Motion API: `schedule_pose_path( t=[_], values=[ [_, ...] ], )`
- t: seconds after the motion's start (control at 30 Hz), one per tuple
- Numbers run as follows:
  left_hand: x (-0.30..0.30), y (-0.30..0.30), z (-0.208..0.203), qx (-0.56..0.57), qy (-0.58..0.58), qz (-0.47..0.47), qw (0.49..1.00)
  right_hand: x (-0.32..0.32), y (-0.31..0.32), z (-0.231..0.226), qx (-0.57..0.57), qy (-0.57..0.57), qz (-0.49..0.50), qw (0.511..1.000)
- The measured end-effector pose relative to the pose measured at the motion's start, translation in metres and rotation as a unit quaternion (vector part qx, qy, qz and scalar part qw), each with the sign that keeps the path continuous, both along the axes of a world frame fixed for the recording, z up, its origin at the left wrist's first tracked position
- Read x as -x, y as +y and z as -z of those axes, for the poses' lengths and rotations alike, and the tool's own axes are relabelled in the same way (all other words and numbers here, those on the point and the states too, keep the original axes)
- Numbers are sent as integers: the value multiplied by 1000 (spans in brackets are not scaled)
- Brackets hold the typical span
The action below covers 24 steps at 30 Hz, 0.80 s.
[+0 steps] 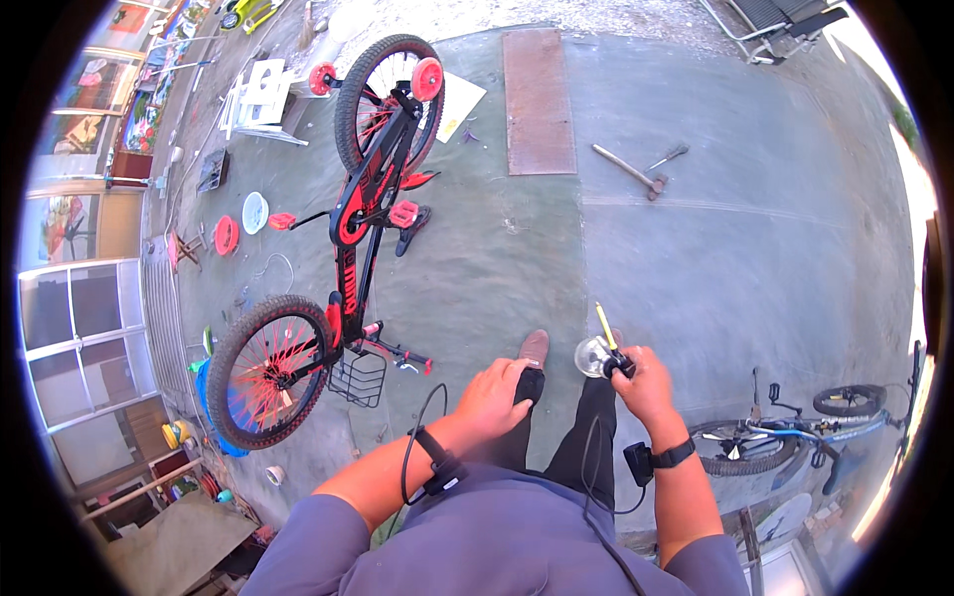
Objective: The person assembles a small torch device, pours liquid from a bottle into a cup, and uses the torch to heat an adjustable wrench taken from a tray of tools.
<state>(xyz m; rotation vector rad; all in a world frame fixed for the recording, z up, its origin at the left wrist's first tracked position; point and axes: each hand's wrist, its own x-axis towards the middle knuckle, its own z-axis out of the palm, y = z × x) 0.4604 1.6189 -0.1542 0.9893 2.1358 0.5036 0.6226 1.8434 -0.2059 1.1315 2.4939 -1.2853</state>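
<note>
Pointing 11 o'clock off nearer right hand (645, 383): yellow stick (604, 323). Dark bit (620, 364) is gripped there, black lump (531, 388) by left hand (491, 399).

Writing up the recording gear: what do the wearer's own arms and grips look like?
Short purple-grey sleeves; forearms bare. Left arm: black wristband, black box, thin black cable. Right arm: similar dark wristband, dark box, dark cable. Left grip and right grip are ungloved.
</note>
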Motion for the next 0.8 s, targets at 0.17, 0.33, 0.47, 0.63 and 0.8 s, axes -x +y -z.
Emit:
schedule_pose_path(
  t=[0.17, 0.33, 0.47, 0.63, 0.8],
  values=[
    [-28, -20, 46, 76, -3, -46, 996, -28, 45, 111, -20, -65, 15, 998],
    [-66, -26, 94, 179, -76, -58, 979, -62, 82, 210, -31, -103, 24, 994],
    [-91, -21, 133, 197, -100, -67, 973, -79, 101, 271, -41, -132, 33, 990],
    [-101, -11, 168, 129, -100, -83, 983, -96, 114, 339, -64, -131, 47, 988],
    [-100, -2, 185, 89, -52, -78, 992, -115, 127, 381, -39, -220, 58, 973]
  ],
)
